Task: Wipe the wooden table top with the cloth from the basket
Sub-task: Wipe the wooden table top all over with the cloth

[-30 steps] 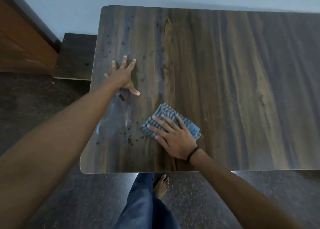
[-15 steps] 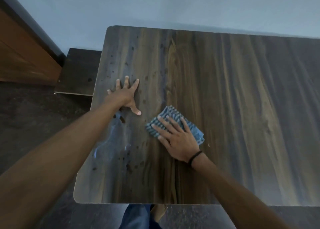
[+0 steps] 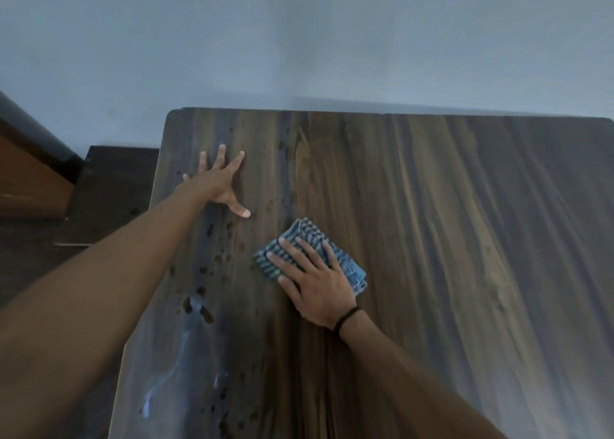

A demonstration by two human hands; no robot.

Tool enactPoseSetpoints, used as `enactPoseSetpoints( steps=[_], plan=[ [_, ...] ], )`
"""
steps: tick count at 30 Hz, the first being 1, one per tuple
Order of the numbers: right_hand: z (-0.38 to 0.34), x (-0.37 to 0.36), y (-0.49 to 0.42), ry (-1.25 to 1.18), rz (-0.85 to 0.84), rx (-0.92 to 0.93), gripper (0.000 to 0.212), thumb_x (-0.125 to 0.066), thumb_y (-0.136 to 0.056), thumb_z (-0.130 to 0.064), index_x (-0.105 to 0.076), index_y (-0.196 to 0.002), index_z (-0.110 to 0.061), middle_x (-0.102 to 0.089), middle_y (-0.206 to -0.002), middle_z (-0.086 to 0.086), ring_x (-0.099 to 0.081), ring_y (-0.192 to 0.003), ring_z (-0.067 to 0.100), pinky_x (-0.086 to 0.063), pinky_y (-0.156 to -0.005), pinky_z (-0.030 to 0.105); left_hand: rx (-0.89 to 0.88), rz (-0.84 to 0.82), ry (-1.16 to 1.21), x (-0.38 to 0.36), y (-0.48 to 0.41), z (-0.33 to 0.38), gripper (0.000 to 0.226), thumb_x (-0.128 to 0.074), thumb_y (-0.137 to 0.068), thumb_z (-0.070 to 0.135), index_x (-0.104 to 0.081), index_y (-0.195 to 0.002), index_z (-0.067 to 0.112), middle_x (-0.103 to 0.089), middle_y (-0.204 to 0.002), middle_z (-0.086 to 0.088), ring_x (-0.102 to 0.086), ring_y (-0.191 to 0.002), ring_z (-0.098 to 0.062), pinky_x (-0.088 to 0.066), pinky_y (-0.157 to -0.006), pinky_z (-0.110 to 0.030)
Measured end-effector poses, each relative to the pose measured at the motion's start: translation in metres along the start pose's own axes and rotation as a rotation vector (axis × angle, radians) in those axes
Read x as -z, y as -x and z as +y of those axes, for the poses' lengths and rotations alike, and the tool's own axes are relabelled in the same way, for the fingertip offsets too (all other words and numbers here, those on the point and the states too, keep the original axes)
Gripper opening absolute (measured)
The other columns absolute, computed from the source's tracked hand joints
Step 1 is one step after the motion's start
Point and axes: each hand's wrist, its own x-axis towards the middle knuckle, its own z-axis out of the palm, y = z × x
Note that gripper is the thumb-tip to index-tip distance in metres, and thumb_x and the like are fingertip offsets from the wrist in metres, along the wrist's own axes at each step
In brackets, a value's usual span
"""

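A dark wooden table top (image 3: 448, 239) fills most of the view, with dark spots and a wet smear along its left side. A folded blue striped cloth (image 3: 305, 236) lies flat on it, left of centre. My right hand (image 3: 312, 282) presses down on the cloth with fingers spread, covering its near half. My left hand (image 3: 221, 186) rests flat on the bare wood near the table's left edge, fingers apart, holding nothing. The basket is not in view.
A pale wall (image 3: 332, 40) runs right behind the table's far edge. A low dark step (image 3: 113, 186) and a brown wooden panel (image 3: 26, 179) lie left of the table, above the dark floor (image 3: 30, 256).
The view has tilted up, so the table sits lower in frame and my legs are out of sight. My right hand has pushed the cloth a little farther from the near edge. The left hand stays planted.
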Motion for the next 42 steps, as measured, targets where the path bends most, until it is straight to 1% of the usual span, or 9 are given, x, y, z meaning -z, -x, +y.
enactPoseSetpoints(
  steps=[7,10,13,20,28,31,35,40,42],
  plan=[
    [0.018,0.032,-0.108,-0.053,0.032,-0.237,0.053,-0.015,-0.106,-0.051,-0.008,-0.159,-0.045,-0.002,-0.168,-0.013,0.004,-0.155,0.014,0.007,-0.123,0.054,-0.002,-0.078,-0.038,-0.002,-0.010,-0.004,0.150,-0.089,-0.062,0.057,0.031,-0.150,0.041,0.051,-0.151,0.004,0.036,-0.144,-0.039,-0.003,-0.111,-0.077],
    [0.008,0.025,-0.077,-0.015,0.003,-0.084,0.053,-0.016,-0.106,-0.052,-0.011,-0.158,-0.045,-0.005,-0.168,-0.013,0.002,-0.156,0.015,0.004,-0.123,0.056,0.002,-0.085,-0.048,-0.001,-0.008,-0.001,0.149,-0.089,-0.064,0.054,0.031,-0.150,0.040,0.051,-0.151,0.002,0.035,-0.145,-0.040,-0.003,-0.111,-0.076],
    [0.027,0.031,-0.074,0.000,-0.067,0.031,0.051,-0.013,-0.106,-0.054,-0.006,-0.157,-0.050,-0.002,-0.168,-0.017,0.005,-0.155,0.011,0.012,-0.123,0.051,-0.006,-0.080,-0.063,-0.001,-0.011,-0.002,0.148,-0.089,-0.065,0.054,0.030,-0.151,0.039,0.050,-0.152,0.001,0.034,-0.145,-0.040,-0.003,-0.113,-0.075],
    [0.043,0.048,-0.158,-0.051,0.023,-0.234,0.053,-0.013,-0.106,-0.053,-0.009,-0.158,-0.046,0.000,-0.168,-0.015,0.005,-0.155,0.014,0.010,-0.123,0.053,-0.006,-0.001,-0.075,0.026,-0.032,-0.010,0.152,-0.092,-0.060,0.054,0.028,-0.151,0.043,0.048,-0.153,0.006,0.034,-0.146,-0.037,-0.002,-0.115,-0.073],
    [0.038,0.039,-0.115,-0.023,-0.073,0.015,0.051,-0.011,-0.106,-0.056,-0.003,-0.156,-0.053,0.002,-0.168,-0.017,0.009,-0.154,0.012,0.014,-0.122,0.052,-0.026,0.006,0.003,0.051,-0.059,-0.006,0.150,-0.095,-0.058,0.045,0.019,-0.156,0.040,0.039,-0.159,0.005,0.028,-0.149,-0.038,-0.006,-0.114,-0.075],
    [0.053,0.049,-0.154,-0.016,0.002,-0.105,0.053,-0.010,-0.105,-0.056,-0.008,-0.157,-0.050,-0.002,-0.168,-0.018,0.003,-0.155,0.012,0.004,-0.123,0.055,-0.045,0.011,-0.003,0.049,-0.063,-0.007,0.152,-0.096,-0.056,0.046,0.018,-0.156,0.040,0.037,-0.160,0.005,0.026,-0.149,-0.039,-0.009,-0.112,-0.077],
    [0.049,0.060,-0.189,-0.072,-0.006,-0.232,0.054,-0.012,-0.106,-0.054,-0.006,-0.159,-0.045,0.003,-0.168,-0.014,0.008,-0.155,0.014,0.008,-0.123,0.055,-0.035,0.018,-0.011,0.049,-0.064,-0.009,0.152,-0.096,-0.055,0.047,0.018,-0.156,0.040,0.038,-0.160,0.004,0.026,-0.149,-0.040,-0.010,-0.112,-0.077],
    [0.048,0.051,-0.142,-0.001,-0.062,0.030,0.051,-0.012,-0.106,-0.055,-0.006,-0.156,-0.049,0.001,-0.168,-0.015,0.008,-0.154,0.012,0.013,-0.122,0.052,-0.043,0.029,-0.013,0.047,-0.068,-0.012,0.154,-0.095,-0.054,0.049,0.020,-0.156,0.040,0.038,-0.160,0.004,0.026,-0.149,-0.041,-0.010,-0.111,-0.078],
    [0.061,0.055,-0.153,-0.004,-0.064,0.043,0.051,-0.012,-0.106,-0.056,-0.006,-0.156,-0.051,0.001,-0.167,-0.017,0.008,-0.153,0.010,0.014,-0.122,0.051,-0.051,0.034,-0.016,0.048,-0.071,-0.011,0.154,-0.096,-0.054,0.049,0.019,-0.156,0.040,0.038,-0.160,0.004,0.025,-0.149,-0.040,-0.010,-0.111,-0.078]
  ],
)
